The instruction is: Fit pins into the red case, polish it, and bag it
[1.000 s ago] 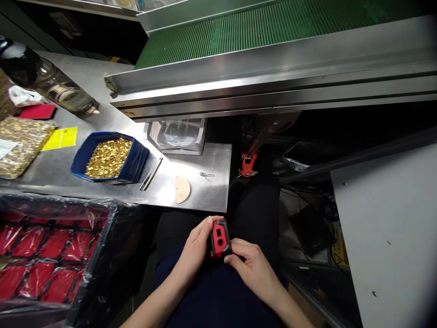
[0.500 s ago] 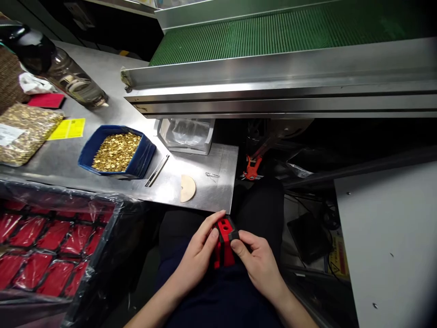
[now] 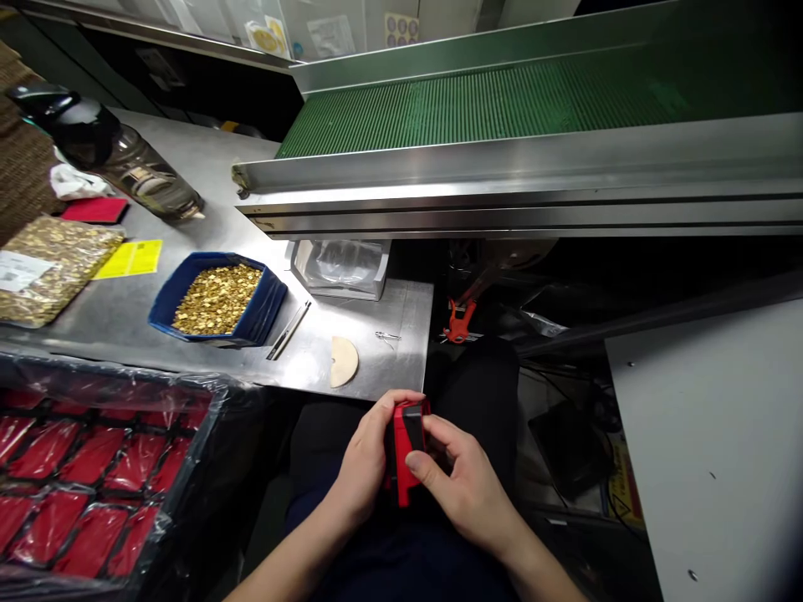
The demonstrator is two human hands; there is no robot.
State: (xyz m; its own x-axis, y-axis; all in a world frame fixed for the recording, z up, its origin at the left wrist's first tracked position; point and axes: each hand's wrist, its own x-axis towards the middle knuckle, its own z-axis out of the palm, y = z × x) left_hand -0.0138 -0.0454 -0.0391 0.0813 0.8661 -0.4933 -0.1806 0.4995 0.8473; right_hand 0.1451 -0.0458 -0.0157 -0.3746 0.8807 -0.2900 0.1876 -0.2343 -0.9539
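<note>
A small red and black case (image 3: 405, 451) is held upright over my lap, just off the front edge of the metal table (image 3: 238, 359). My left hand (image 3: 364, 460) wraps its left side, fingers over the top. On the right side, my right hand (image 3: 461, 481) grips it between thumb and fingers. A tan half-round disc (image 3: 345, 361) lies on the table near the edge, with small metal pieces (image 3: 387, 336) to its right and a thin pen-like tool (image 3: 288, 331) to its left.
A blue bin (image 3: 164, 297) holds gold pieces. A grey tray (image 3: 345, 293) sits under the green conveyor (image 3: 439, 109). At the left stand a bottle (image 3: 147, 180) and a bag of gold pieces (image 3: 56, 259). Below is a plastic-lined crate (image 3: 213, 418) of wrapped red items.
The case has turned in my hands, so its black corner and red side now face up instead of the end with holes. The view has tilted up slightly.
</note>
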